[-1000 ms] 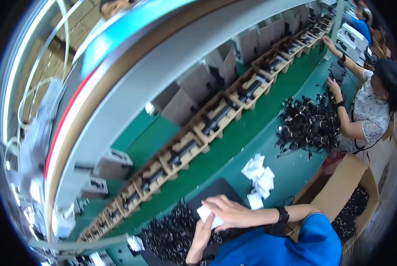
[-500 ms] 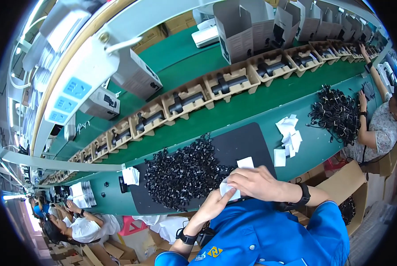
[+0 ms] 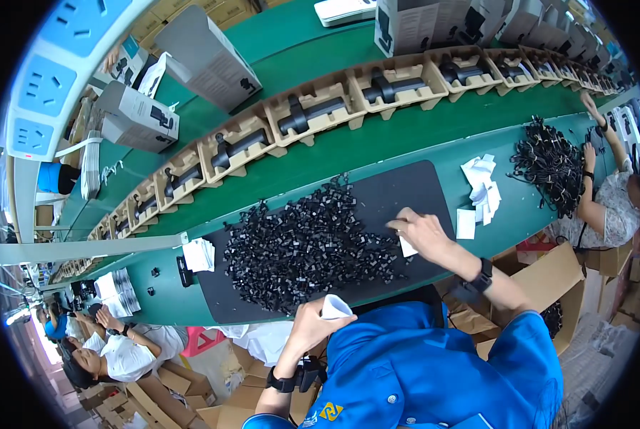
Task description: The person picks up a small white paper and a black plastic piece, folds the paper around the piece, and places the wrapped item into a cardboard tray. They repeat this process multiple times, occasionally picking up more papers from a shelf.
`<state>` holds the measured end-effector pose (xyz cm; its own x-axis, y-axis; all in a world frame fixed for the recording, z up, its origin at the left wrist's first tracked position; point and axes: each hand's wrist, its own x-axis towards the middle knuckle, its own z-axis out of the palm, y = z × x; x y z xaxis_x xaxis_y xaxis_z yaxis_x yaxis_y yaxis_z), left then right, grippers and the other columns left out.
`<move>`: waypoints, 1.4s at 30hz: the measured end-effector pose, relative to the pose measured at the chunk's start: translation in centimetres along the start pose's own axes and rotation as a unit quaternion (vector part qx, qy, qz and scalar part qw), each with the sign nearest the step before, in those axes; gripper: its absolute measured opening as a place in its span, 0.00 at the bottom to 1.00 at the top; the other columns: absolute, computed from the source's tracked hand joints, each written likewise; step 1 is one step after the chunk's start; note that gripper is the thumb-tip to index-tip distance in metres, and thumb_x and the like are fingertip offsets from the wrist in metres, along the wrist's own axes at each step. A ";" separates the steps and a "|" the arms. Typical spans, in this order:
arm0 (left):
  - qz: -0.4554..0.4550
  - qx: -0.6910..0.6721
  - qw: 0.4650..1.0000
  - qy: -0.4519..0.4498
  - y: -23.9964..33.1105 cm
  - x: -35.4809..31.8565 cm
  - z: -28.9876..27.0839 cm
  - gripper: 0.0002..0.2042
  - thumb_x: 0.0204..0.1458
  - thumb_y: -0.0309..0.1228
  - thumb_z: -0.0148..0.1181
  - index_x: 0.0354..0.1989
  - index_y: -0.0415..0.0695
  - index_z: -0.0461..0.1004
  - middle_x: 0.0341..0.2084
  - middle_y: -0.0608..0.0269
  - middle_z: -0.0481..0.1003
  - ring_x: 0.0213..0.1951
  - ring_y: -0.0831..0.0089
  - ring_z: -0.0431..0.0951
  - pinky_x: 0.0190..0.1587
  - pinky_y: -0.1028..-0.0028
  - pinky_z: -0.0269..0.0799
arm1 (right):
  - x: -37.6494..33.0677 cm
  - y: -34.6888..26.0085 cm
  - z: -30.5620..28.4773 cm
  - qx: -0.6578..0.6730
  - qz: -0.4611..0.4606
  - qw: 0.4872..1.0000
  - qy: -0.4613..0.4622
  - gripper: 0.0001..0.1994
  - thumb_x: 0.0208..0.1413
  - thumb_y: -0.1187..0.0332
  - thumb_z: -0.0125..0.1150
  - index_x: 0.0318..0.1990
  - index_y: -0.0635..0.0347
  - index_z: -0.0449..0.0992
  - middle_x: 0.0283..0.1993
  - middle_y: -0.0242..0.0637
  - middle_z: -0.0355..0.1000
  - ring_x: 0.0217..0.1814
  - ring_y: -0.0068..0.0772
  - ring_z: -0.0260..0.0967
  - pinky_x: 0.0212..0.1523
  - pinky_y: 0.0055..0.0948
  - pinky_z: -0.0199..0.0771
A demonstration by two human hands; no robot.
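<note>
We are bagging parts: left hand [image 3: 307,327] grips a white bag [image 3: 335,307]; right hand [image 3: 421,230], fingers spread, reaches the black parts [image 3: 305,247]. Next, we'd judge, pinch one.

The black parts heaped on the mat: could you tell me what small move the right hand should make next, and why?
Probably a short reach left to pick one part from the heap: the right hand hovers at its edge with only a white slip beneath, while the left hand holds a white bag.

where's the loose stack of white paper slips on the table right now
In the head view, the white paper slips lie on the green table to the person's right, just past the black mat and beyond the right hand.
</note>
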<state>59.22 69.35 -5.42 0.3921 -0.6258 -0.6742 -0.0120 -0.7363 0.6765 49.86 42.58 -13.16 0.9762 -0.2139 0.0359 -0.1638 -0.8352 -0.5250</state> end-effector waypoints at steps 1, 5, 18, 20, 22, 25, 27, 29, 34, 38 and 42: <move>0.041 -0.014 0.998 0.037 -1.0 -0.2 -0.3 0.10 0.41 0.31 0.68 0.26 0.39 0.75 0.21 0.66 0.76 0.24 0.81 0.75 0.25 0.80 0.69 | -0.4 1.0 2.4 0.001 0.002 1.000 -0.001 0.06 0.44 0.71 0.59 0.33 0.57 0.74 0.33 0.42 0.69 0.27 0.41 0.72 0.25 0.32 0.73; 0.057 -0.063 0.992 0.098 -2.6 -1.2 -0.6 0.08 0.42 0.29 0.67 0.25 0.40 0.75 0.20 0.69 0.75 0.22 0.86 0.72 0.23 0.84 0.67 | -0.1 0.5 7.6 -0.051 -0.016 0.996 -0.073 0.09 0.43 0.66 0.61 0.33 0.56 0.74 0.34 0.40 0.67 0.31 0.41 0.72 0.28 0.35 0.72; -0.003 -0.100 0.988 0.119 -2.4 -0.6 -1.8 0.06 0.44 0.29 0.65 0.26 0.41 0.75 0.17 0.70 0.73 0.18 0.86 0.71 0.20 0.85 0.65 | 2.0 -0.2 12.0 -0.145 -0.055 0.986 -0.066 0.08 0.39 0.75 0.55 0.31 0.62 0.72 0.32 0.44 0.69 0.35 0.40 0.71 0.30 0.33 0.73; 0.018 -0.100 0.989 0.112 -1.5 -0.1 -1.7 0.06 0.44 0.29 0.65 0.25 0.41 0.75 0.17 0.70 0.73 0.18 0.85 0.71 0.20 0.85 0.65 | 1.6 0.7 12.3 -0.126 -0.016 0.990 -0.069 0.08 0.39 0.74 0.55 0.31 0.62 0.72 0.32 0.43 0.69 0.35 0.40 0.71 0.31 0.34 0.73; 0.040 -0.103 0.987 0.113 -0.6 0.4 -1.4 0.06 0.44 0.28 0.65 0.25 0.41 0.75 0.17 0.70 0.73 0.17 0.85 0.71 0.20 0.85 0.64 | 1.2 1.7 13.0 -0.070 0.045 0.993 -0.080 0.08 0.39 0.73 0.55 0.30 0.61 0.72 0.32 0.42 0.69 0.35 0.41 0.71 0.32 0.36 0.73; 0.058 -0.099 0.988 0.105 0.4 1.2 -1.0 0.07 0.43 0.30 0.66 0.25 0.40 0.75 0.17 0.69 0.74 0.19 0.85 0.72 0.22 0.83 0.66 | 1.8 1.3 13.1 -0.085 0.040 0.996 -0.003 0.05 0.38 0.73 0.56 0.27 0.60 0.72 0.32 0.43 0.70 0.34 0.43 0.71 0.32 0.36 0.73; 0.067 -0.094 0.989 0.097 1.2 1.6 -0.6 0.08 0.43 0.31 0.66 0.25 0.39 0.75 0.17 0.68 0.75 0.19 0.84 0.72 0.23 0.82 0.66 | 1.9 1.0 13.3 -0.093 0.040 0.994 0.038 0.04 0.38 0.73 0.56 0.26 0.60 0.72 0.32 0.44 0.70 0.34 0.43 0.71 0.33 0.36 0.73; 0.077 -0.075 0.990 0.096 2.0 1.9 -0.5 0.08 0.43 0.31 0.66 0.25 0.39 0.75 0.18 0.68 0.75 0.19 0.85 0.72 0.23 0.82 0.67 | 2.2 0.5 13.7 -0.131 -0.026 0.991 0.024 0.04 0.39 0.75 0.55 0.26 0.61 0.72 0.28 0.43 0.71 0.31 0.42 0.72 0.31 0.35 0.74; 0.079 -0.050 0.990 0.102 4.0 2.0 -0.4 0.09 0.43 0.32 0.66 0.26 0.39 0.76 0.18 0.68 0.75 0.20 0.84 0.72 0.23 0.82 0.66 | 2.5 0.2 11.6 0.026 0.071 0.992 0.105 0.03 0.41 0.75 0.56 0.26 0.61 0.70 0.25 0.39 0.71 0.24 0.37 0.72 0.26 0.33 0.73; 0.065 -0.053 0.993 0.079 4.7 1.7 -0.9 0.09 0.43 0.32 0.66 0.28 0.39 0.76 0.20 0.66 0.76 0.23 0.82 0.74 0.26 0.80 0.69 | 1.8 -5.4 -3.2 0.464 0.145 0.872 0.061 0.08 0.43 0.73 0.62 0.34 0.60 0.74 0.27 0.39 0.74 0.21 0.34 0.72 0.24 0.31 0.72; 0.196 -0.016 0.980 0.016 8.7 1.0 -1.0 0.11 0.42 0.31 0.66 0.31 0.39 0.76 0.23 0.63 0.77 0.26 0.78 0.75 0.31 0.77 0.70 | -1.1 -9.8 -11.1 0.419 -0.027 0.904 0.076 0.11 0.43 0.72 0.65 0.37 0.59 0.75 0.27 0.35 0.74 0.24 0.28 0.71 0.22 0.24 0.69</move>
<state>60.46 62.59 0.09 0.3911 -0.8502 -0.3525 -0.1383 -0.4329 0.8908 48.78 45.38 1.38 0.9384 -0.3045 0.1631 0.1105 -0.1828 -0.9769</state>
